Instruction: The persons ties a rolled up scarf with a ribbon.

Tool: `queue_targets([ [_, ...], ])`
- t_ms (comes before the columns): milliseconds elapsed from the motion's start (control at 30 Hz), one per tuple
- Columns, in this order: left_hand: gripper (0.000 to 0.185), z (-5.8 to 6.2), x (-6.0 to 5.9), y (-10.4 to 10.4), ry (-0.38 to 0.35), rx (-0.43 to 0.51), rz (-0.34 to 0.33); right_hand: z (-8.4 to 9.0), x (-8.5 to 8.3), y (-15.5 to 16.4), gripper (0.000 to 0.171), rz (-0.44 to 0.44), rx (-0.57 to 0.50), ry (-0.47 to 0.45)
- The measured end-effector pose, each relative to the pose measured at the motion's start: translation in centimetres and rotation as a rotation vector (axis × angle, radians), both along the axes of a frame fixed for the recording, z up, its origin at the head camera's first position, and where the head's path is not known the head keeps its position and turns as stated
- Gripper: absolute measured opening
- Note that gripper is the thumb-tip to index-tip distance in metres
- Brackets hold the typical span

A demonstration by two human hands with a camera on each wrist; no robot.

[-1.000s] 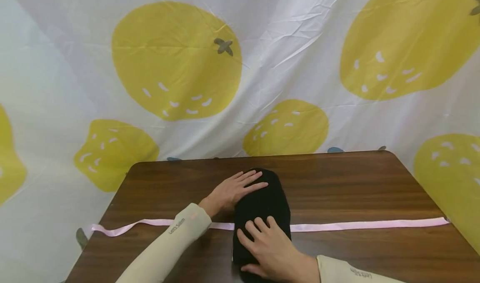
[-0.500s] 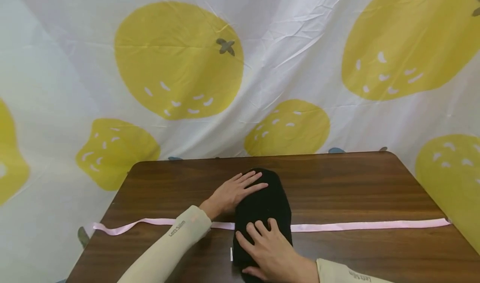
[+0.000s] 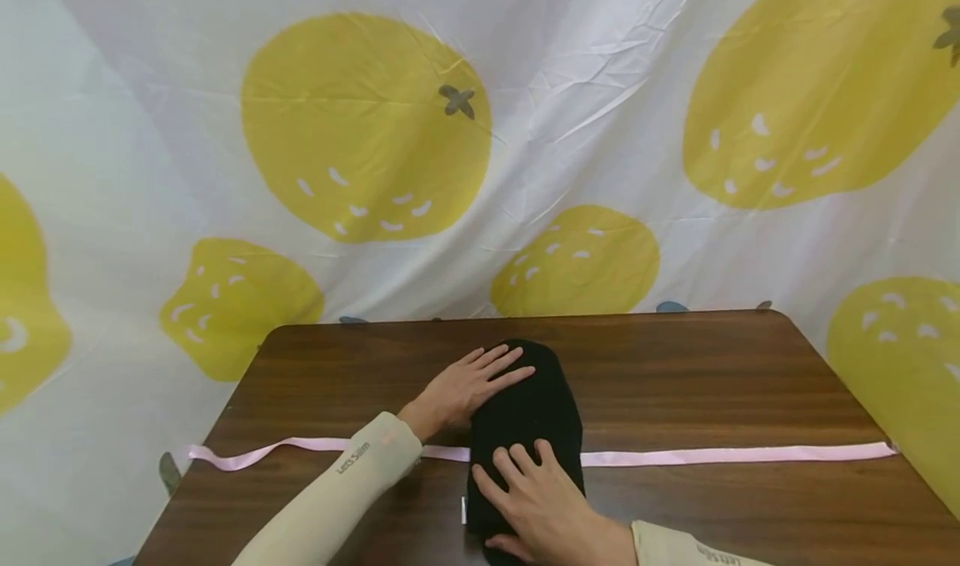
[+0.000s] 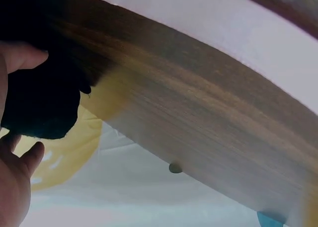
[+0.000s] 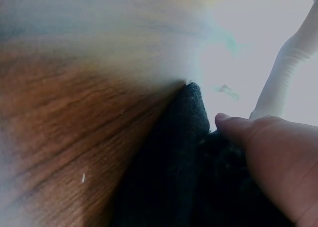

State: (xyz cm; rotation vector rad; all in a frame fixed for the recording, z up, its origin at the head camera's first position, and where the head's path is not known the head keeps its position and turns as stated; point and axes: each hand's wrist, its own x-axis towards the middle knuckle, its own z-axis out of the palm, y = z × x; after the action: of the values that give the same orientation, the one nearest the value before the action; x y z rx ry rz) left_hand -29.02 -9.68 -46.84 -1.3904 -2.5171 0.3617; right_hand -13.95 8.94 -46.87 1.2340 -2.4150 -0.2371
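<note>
A long folded piece of black cloth point(image 3: 534, 412) lies lengthwise on the table, with a small white tag point(image 3: 463, 510) at its left edge. My left hand point(image 3: 467, 389) rests on the far end, fingers extended across the top. On the near part lies my right hand point(image 3: 547, 499), its fingers spread and slightly bent. The left wrist view catches the dark far end of the cloth point(image 4: 42, 105) between parts of the left hand. In the right wrist view, the right thumb point(image 5: 238, 128) is right beside a fuzzy raised edge of the cloth point(image 5: 164, 162).
A pink ribbon point(image 3: 735, 455) runs across the brown wood-grain table point(image 3: 690, 374) and passes behind or under the cloth; its left end is wavy. Beyond the table's far edge hangs a white curtain point(image 3: 570, 132) with yellow fruit prints.
The white tag has come into view at the cloth's left edge. The right fingers have shifted very slightly toward me, while the left hand stays in place on the cloth.
</note>
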Motion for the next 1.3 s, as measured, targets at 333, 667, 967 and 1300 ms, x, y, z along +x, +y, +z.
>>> queue_targets([
  [333, 0.12, 0.2, -0.3, -0.1, -0.004, 0.009, 0.011, 0.1, -0.3, 0.2, 0.075, -0.017, -0.008, 0.039],
  [667, 0.117, 0.6, -0.5, -1.0, -0.011, -0.003, 0.053, 1.1, -0.3, 0.9, 0.069, 0.004, -0.117, 0.013],
  [967, 0.094, 1.2, -0.7, -3.0, 0.028, 0.05, 0.079, 2.3, -1.2, 2.4, 0.069, -0.005, -0.196, -0.025],
  [1300, 0.086, 2.0, -0.5, -5.1, -0.017, 0.177, 0.102, 3.3, -2.4, 4.4, 0.065, -0.045, -0.287, -0.06],
])
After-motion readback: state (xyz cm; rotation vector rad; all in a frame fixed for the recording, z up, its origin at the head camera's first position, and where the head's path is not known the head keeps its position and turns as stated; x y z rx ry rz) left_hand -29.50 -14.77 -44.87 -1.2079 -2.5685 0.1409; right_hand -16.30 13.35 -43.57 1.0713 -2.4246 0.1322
